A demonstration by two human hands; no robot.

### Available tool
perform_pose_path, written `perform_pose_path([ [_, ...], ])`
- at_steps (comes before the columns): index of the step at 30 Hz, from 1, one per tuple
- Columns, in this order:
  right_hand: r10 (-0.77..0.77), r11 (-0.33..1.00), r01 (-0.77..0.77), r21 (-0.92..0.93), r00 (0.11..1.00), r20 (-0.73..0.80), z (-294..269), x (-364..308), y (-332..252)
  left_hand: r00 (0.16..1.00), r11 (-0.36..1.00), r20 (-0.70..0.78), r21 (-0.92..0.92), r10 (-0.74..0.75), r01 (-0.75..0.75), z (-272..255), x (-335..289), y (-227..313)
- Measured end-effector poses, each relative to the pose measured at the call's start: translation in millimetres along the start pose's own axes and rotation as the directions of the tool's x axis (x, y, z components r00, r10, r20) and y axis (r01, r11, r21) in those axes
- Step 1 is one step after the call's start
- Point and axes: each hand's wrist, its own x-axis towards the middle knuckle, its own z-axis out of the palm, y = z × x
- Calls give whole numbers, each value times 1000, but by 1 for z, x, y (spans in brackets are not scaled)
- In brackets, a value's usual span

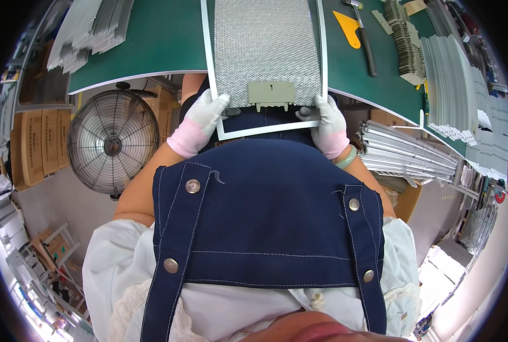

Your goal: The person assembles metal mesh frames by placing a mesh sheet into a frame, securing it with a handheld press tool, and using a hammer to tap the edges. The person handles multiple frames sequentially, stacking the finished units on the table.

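Note:
Both my hands wear white gloves with pink cuffs and grip a light metal frame (209,54) that lies partly on the table and juts over its near edge. My left hand (206,111) is closed around the frame's left bar, thumb on top. On the opposite bar my right hand (328,122) is closed in the same way. Inside the frame lies a silver metal mesh panel (265,43), its near edge short of the frame's near bar. A grey-green plastic plate (271,92) with small prongs sits on that mesh edge, between my hands and touched by neither.
On the green table (162,40), a hammer (368,51) and a yellow triangular scraper (348,28) lie right of the frame. Beyond them stand stacked grey-green plates (409,54) and metal strips (445,85). More strips (97,28) lie left. A floor fan (112,145) stands below the table.

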Motion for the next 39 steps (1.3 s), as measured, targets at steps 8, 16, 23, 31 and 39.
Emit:
perform_pose_path([
  [8,-50,998,51,22,998,-40,-1,8,6,971,979,173,-144,166,-142,-12,7,-9],
  [16,74,988,-69,135,997,-31,2,17,-2,990,880,-128,-460,64,-116,15,16,-6],
  [23,123,983,-122,139,992,4,10,14,-16,990,981,-138,-186,21,-47,-3,27,-8],
  [31,152,962,-159,221,987,52,18,4,-20,979,918,-198,-394,-44,-38,23,5,4],
  [39,228,948,-249,197,966,124,9,9,-18,990,961,-21,-240,139,-140,-30,56,-53],
])
